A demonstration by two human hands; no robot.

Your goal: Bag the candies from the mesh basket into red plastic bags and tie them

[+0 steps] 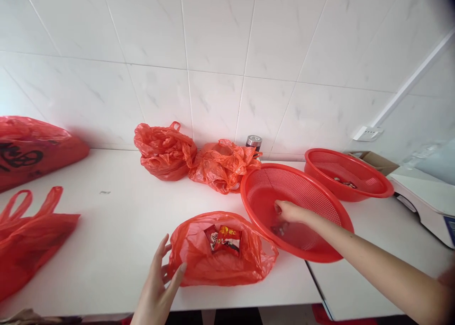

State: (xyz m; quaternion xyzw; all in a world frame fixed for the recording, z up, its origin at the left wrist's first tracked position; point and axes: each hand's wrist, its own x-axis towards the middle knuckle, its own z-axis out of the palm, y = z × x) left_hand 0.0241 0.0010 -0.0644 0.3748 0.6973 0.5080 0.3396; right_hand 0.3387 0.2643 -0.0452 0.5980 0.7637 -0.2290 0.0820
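Note:
A red plastic bag (199,268) lies with its mouth open near the table's front edge, with small red snack packets (229,239) inside. Around the bag's left rim is my left hand (161,277), thumb and fingers apart on either side of the plastic. To the right, my right hand (287,212) reaches down into a large red perforated basket (261,185). Its fingers are bent together above some small dark items (279,229) at the bottom, blurred by motion; whether they hold anything is unclear.
Two crumpled red bags (165,154) (220,166) and a dark jar (253,141) stand by the wall. A second red basket (355,176) and a cardboard box (377,161) are back right. More red bags (31,149) (31,239) lie left.

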